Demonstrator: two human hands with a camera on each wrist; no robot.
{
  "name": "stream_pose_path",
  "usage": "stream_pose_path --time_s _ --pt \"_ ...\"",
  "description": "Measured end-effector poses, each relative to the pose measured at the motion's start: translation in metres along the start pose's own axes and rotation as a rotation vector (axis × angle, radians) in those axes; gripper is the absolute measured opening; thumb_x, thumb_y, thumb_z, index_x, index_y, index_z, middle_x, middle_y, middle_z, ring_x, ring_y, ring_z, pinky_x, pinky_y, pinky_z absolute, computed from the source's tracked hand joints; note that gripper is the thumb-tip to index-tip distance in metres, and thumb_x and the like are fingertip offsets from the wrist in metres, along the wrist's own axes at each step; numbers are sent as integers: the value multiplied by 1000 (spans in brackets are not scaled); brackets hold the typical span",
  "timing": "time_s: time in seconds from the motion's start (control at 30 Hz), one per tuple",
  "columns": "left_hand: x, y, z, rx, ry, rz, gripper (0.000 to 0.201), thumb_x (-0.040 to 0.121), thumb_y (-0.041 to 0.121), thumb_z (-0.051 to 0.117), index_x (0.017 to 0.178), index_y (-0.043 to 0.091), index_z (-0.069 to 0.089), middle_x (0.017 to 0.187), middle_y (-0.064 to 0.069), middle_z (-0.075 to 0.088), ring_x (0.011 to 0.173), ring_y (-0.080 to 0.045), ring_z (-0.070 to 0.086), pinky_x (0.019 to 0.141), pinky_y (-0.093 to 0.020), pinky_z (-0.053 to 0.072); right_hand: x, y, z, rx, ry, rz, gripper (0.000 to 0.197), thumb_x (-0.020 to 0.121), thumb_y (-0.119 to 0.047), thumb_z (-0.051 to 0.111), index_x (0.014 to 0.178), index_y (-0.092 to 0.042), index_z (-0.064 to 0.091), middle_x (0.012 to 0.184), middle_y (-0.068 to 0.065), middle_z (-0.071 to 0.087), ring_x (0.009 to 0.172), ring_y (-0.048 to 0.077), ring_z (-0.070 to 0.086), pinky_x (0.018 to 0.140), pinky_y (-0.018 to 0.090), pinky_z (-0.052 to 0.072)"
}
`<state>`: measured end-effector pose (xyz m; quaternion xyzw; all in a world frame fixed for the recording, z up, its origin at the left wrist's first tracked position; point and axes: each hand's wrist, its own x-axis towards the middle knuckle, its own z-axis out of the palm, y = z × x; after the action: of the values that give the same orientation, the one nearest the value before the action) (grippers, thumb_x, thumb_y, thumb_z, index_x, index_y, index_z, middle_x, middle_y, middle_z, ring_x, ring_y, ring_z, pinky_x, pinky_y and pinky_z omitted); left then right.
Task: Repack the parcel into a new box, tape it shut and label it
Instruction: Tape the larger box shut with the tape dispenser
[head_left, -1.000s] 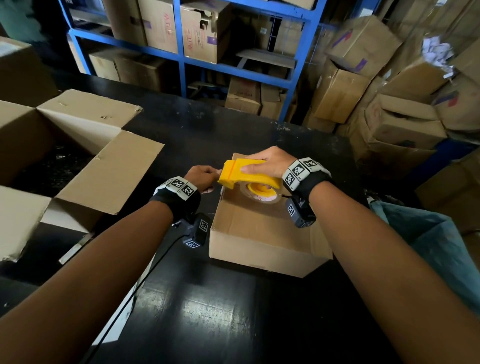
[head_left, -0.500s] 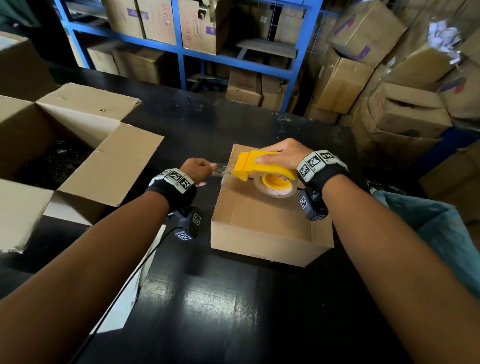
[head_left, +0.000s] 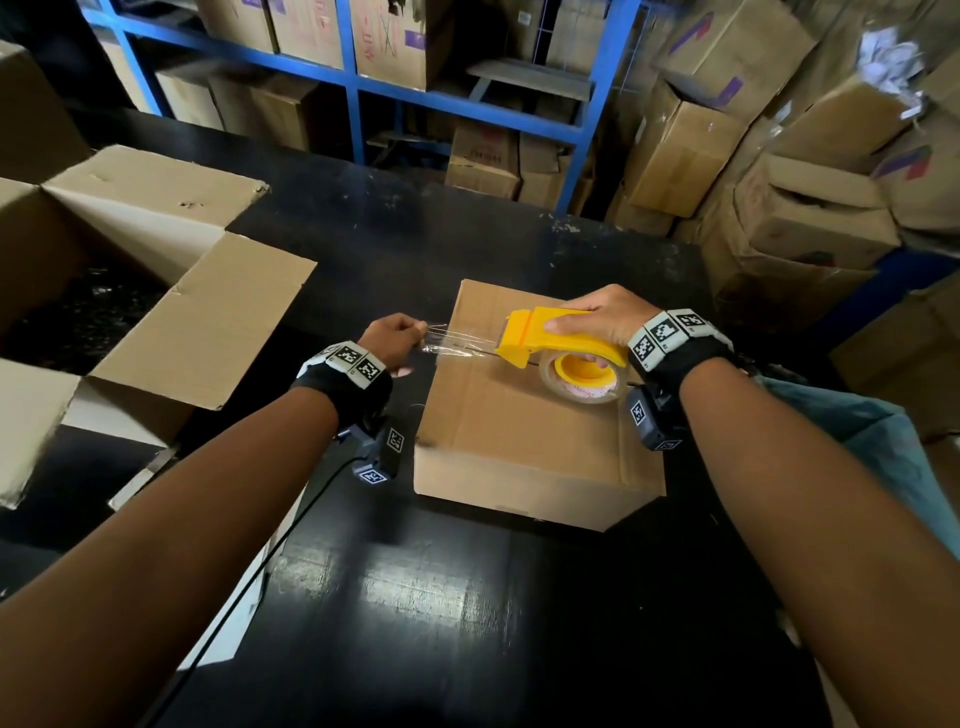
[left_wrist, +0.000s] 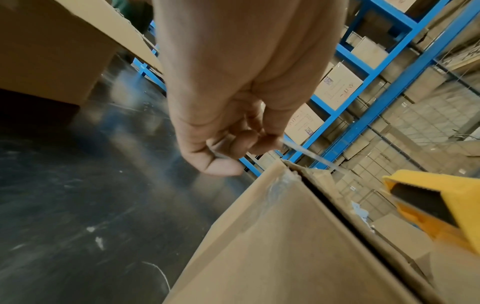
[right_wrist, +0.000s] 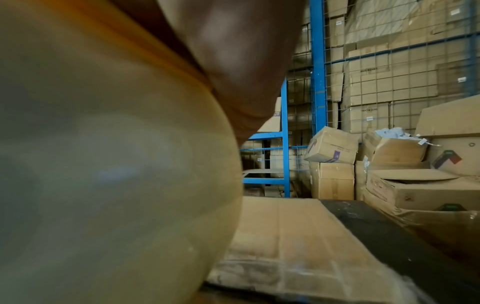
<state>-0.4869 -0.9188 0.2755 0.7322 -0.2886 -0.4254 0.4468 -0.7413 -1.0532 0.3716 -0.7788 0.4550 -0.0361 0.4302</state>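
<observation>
While the left hand (head_left: 390, 340) pinches the free end of clear tape (head_left: 457, 347) and the right hand (head_left: 602, 319) grips the yellow dispenser (head_left: 550, 340) above the closed box (head_left: 535, 441) on the black table (head_left: 415, 623), taping is in hand; next, press that end onto the near-left edge.

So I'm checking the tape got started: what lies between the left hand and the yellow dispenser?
A stretch of clear tape, pinched by the left hand, runs to the dispenser above the box; the head view shows it best.
</observation>
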Motion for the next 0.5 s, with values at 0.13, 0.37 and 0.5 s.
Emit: stream_pose_path --time_s 0.13,0.37,0.5 --pt "7 -7 8 7 9 -37 21 96 28 50 77 20 56 68 0 51 58 -12 44 54 -25 42 2 6 3 32 -2 27 47 67 -48 81 107 -25 73 71 1 69 52 14 63 47 24 47" --pt "8 -19 22 59 -28 -77 26 95 34 50 75 18 55 65 0 48 59 -13 45 55 -26 43 4 6 4 30 -15 64 55 67 -49 81 115 -24 70 75 3 69 55 17 63 48 25 48" --pt "6 -27 24 97 -179 -130 52 96 49 41 57 15 45 41 3 38 39 -15 32 48 -22 27 3 4 5 3 -20 65 52 70 -48 80 115 -25 70 79 0 69 56 13 63 46 22 47"
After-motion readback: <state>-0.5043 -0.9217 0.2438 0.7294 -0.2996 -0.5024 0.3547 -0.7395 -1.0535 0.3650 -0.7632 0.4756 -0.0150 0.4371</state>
